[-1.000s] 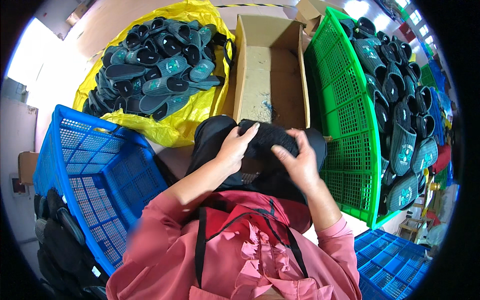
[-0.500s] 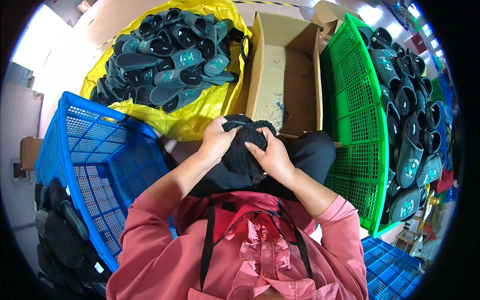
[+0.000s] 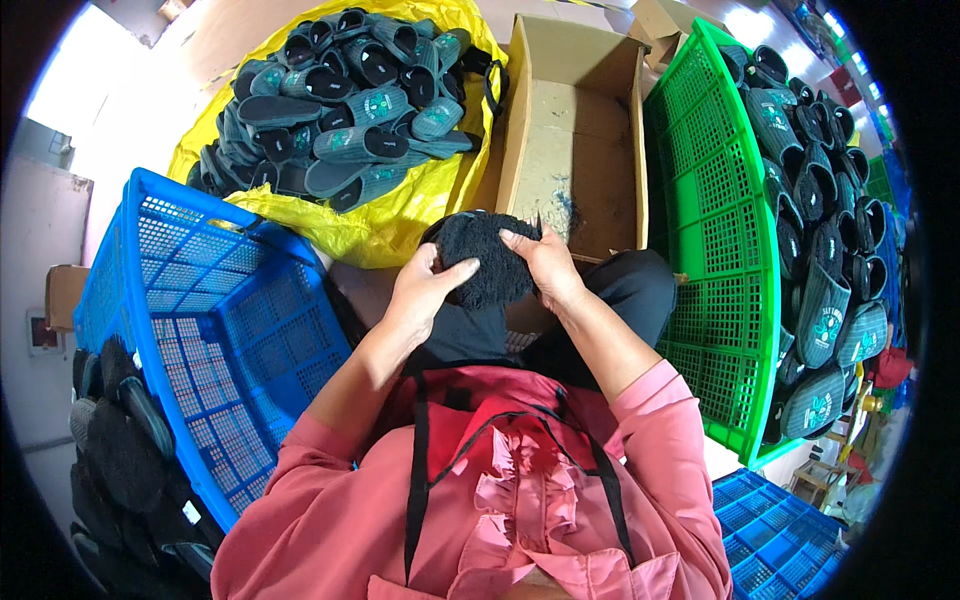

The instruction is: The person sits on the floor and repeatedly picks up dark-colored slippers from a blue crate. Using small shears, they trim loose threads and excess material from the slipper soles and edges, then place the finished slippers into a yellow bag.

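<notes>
Over my lap I hold a black, fuzzy slipper (image 3: 487, 262) in both hands, its shaggy face turned up towards me. My left hand (image 3: 422, 292) grips its left edge, thumb lying across the fuzz and fingers tucked behind. On the other side, my right hand (image 3: 553, 268) pinches the right edge, thumb on top. A thin dark point sticks up by the right fingers; what it is I cannot make out. The slipper's underside is hidden.
Ahead on the left, a yellow sack (image 3: 400, 222) bears heaped grey slippers (image 3: 370, 145). Beside it stands an open cardboard box (image 3: 600, 190). A blue crate (image 3: 185, 270) flanks my left, with black slippers (image 3: 125, 455) outside it. A green crate (image 3: 715, 230) of slippers rises at right.
The slipper has been turned and spread, so more of its fuzzy face shows. My left thumb now lies across the fuzz, and my right hand has shifted up to the far right edge.
</notes>
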